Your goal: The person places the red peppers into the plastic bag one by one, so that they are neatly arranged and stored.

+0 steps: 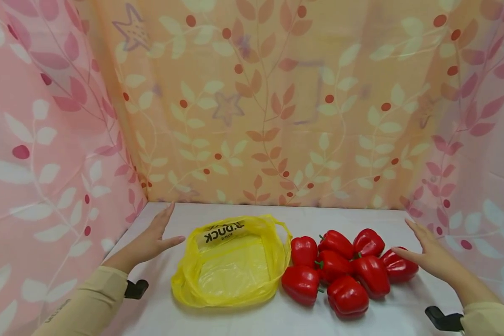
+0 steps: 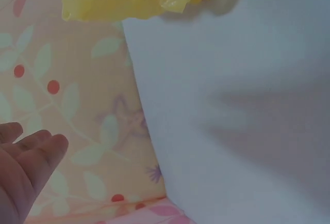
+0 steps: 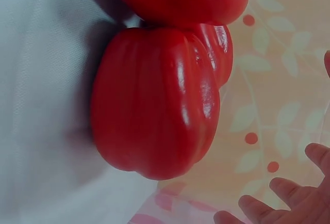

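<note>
Head view.
Item: yellow plastic bag (image 1: pixel 231 266), at 6 o'clock, lying on the white surface (image 1: pixel 218 322); mouth spread wide towards the camera, black lettering (image 1: pixel 224 232) upside down at its 12 o'clock side.
Item: red bell peppers (image 1: pixel 333 267), eight visible, glossy, some with green stems; clustered on the surface between 4 and 5 o'clock, directly at the bag's 3 o'clock side. Contact between bag and nearest pepper: cannot tell.
Item: left hand (image 1: pixel 152 240), at 8 o'clock, released, fingers (image 1: pixel 163 219) extended, thumb pointing to 3 o'clock, just beside the bag.
Item: right hand (image 1: pixel 432 256), at 4 o'clock, released, fingers extended towards 10 o'clock; thumb overlaps the outermost pepper in this view.
Item: beige sleeves (image 1: pixel 88 298), one per arm, each with a black fitting (image 1: pixel 136 289) at the cuff.
Item: leaf-patterned cloth (image 1: pixel 269 102), orange-yellow at 12 o'clock, pink at 9 and 3 o'clock.

Left wrist view.
Bag, cropped, between 11 and 12 o'clock. Left hand, partly in frame, at 8 o'clock, relaxed, well apart from the bag. Surface at 3 o'clock, shadowed; cloth at 9.

Right wrist view.
One pepper at centre, a second at 12 o'clock, a third partly hidden at 1 o'clock. Right hand between 4 and 5 o'clock, fingers spread, apart from the central pepper. Surface at 9 o'clock.
</note>
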`<state>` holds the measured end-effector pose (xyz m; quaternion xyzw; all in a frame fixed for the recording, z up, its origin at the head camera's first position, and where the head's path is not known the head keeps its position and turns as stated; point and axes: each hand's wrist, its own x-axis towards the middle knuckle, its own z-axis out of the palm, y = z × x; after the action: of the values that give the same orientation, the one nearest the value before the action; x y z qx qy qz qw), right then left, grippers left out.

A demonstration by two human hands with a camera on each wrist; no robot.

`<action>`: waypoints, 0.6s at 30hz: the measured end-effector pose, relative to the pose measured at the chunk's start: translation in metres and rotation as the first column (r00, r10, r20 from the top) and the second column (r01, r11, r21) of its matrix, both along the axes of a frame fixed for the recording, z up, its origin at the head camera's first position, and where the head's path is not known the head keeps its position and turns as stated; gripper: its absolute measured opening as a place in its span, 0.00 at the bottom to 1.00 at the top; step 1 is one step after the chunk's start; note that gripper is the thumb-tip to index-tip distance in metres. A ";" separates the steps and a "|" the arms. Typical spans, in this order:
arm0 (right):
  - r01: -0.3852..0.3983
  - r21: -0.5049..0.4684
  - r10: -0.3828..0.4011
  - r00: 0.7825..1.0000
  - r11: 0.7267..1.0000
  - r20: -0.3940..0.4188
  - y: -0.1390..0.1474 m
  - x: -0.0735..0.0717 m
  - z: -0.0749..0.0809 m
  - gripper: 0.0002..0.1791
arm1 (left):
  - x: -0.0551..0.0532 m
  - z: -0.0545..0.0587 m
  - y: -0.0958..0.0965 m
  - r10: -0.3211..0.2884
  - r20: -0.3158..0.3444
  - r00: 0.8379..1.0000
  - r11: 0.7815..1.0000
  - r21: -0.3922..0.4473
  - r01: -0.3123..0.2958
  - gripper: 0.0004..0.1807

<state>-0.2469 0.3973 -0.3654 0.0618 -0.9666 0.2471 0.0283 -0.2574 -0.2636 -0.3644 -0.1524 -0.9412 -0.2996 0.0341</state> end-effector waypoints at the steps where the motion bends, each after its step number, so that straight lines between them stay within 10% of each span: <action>1: 0.002 -0.001 -0.002 1.000 1.000 -0.002 0.001 0.000 0.000 0.56 | 0.000 -0.001 0.000 0.002 0.000 1.000 1.000 0.013 -0.002 0.55; 18: 0.034 -0.034 -0.032 0.999 0.999 0.037 0.018 -0.001 -0.018 0.57 | -0.001 -0.017 0.002 0.020 0.134 0.991 0.959 0.278 -0.057 0.57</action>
<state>-0.2484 0.4156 -0.3834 0.0409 -0.9634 0.2645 0.0160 -0.2585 -0.2616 -0.3813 -0.1079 -0.8920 -0.4389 -0.0004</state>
